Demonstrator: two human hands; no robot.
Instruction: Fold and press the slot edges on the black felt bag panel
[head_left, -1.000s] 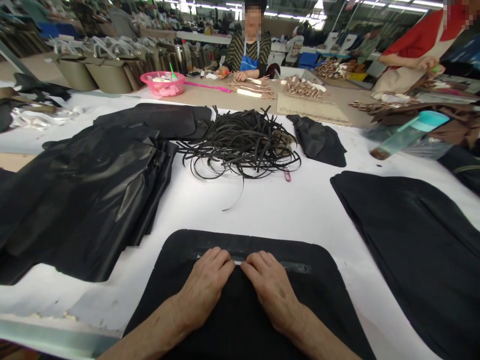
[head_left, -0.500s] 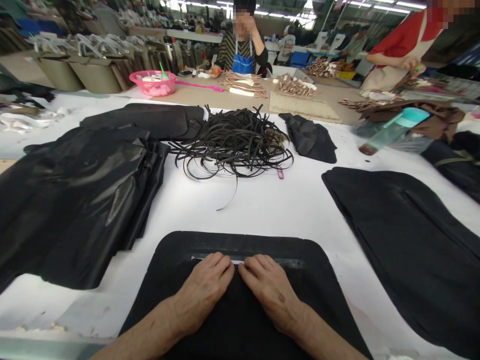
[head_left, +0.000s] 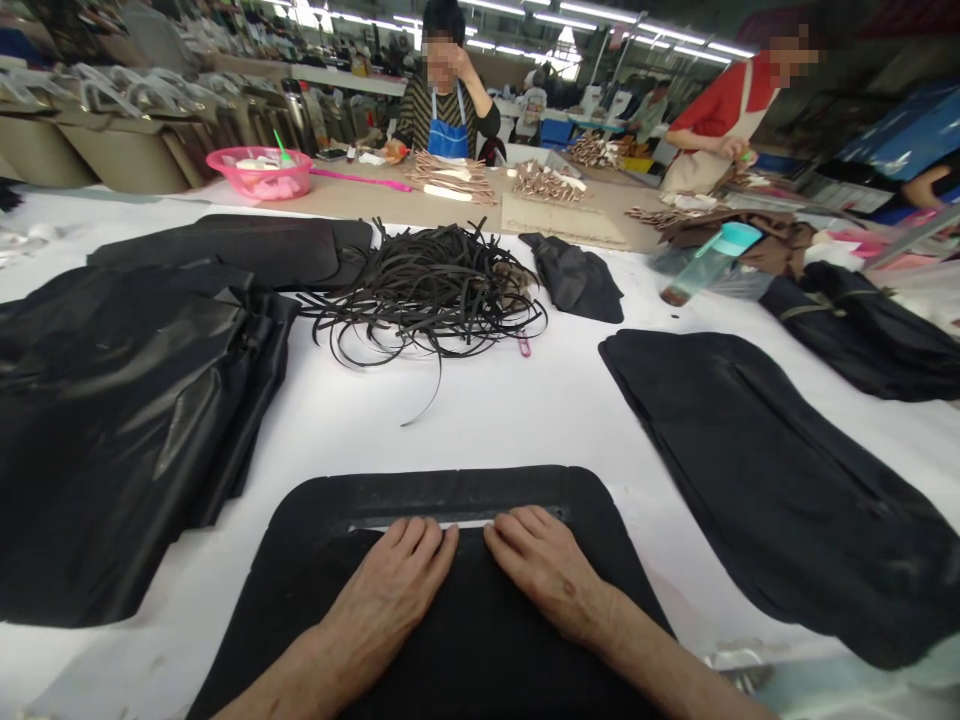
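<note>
A black panel [head_left: 480,630] with rounded corners, leather-like, lies on the white tabletop in front of me. Near its far edge runs a long narrow slot [head_left: 466,524] with white showing through it. Along the near lip of this slot, my left hand [head_left: 401,580] has its fingers bent and close together on the black material. My right hand [head_left: 551,565] grips the same lip a little to the right, fingers curled and thumb side inward. The fingertips are partly hidden, and a short gap separates the two hands.
Black sheets [head_left: 127,430] pile up at left; stacked black panels [head_left: 757,450] lie at right. Beyond are a tangle of black strips [head_left: 442,290], a small pink clip [head_left: 524,345], a bottle [head_left: 709,265] and a pink basin [head_left: 259,175]. Two people [head_left: 450,110] stand or sit across.
My view has turned to the right, so the surroundings sit further left. Both hands stay at the slot; the left has slid slightly away from the right, and more white shows between them.
</note>
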